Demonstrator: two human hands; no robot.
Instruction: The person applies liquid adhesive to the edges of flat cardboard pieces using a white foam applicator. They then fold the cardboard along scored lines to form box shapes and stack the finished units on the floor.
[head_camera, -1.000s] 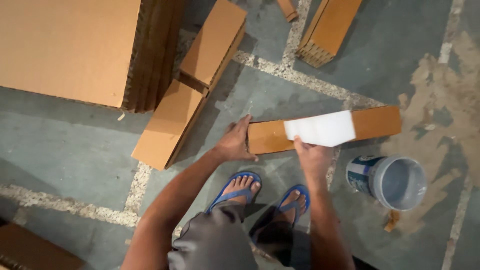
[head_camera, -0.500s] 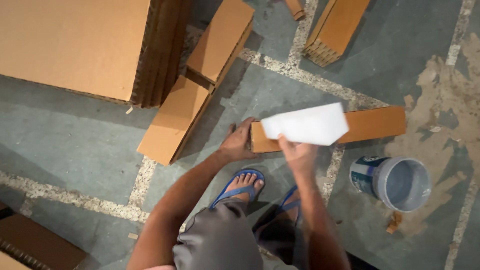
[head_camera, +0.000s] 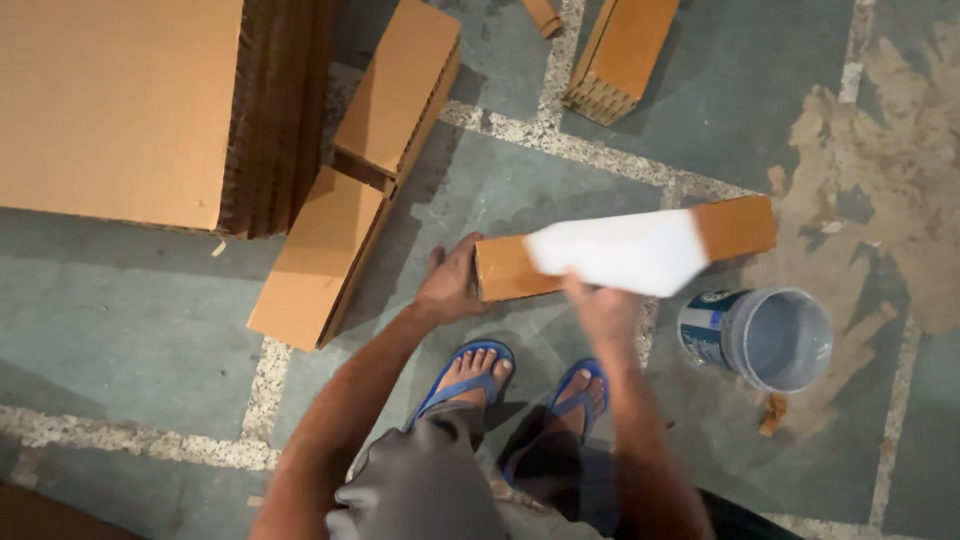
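A long brown cardboard strip (head_camera: 735, 226) lies on the grey floor in front of my feet. My left hand (head_camera: 450, 285) grips its left end. My right hand (head_camera: 600, 303) holds a white sheet (head_camera: 625, 252) over the middle of the strip; the sheet is blurred and covers that part of the cardboard. Both my feet in blue sandals (head_camera: 470, 365) stand just below the strip.
A white plastic bucket (head_camera: 765, 335) lies on its side at the right. A thick stack of cardboard sheets (head_camera: 130, 105) fills the upper left, with two brown slabs (head_camera: 395, 85) leaning beside it. Another corrugated block (head_camera: 625, 50) lies at the top.
The white sheet has shifted left along the strip and tilted, moved by my right hand. My left hand has stayed on the strip's left end.
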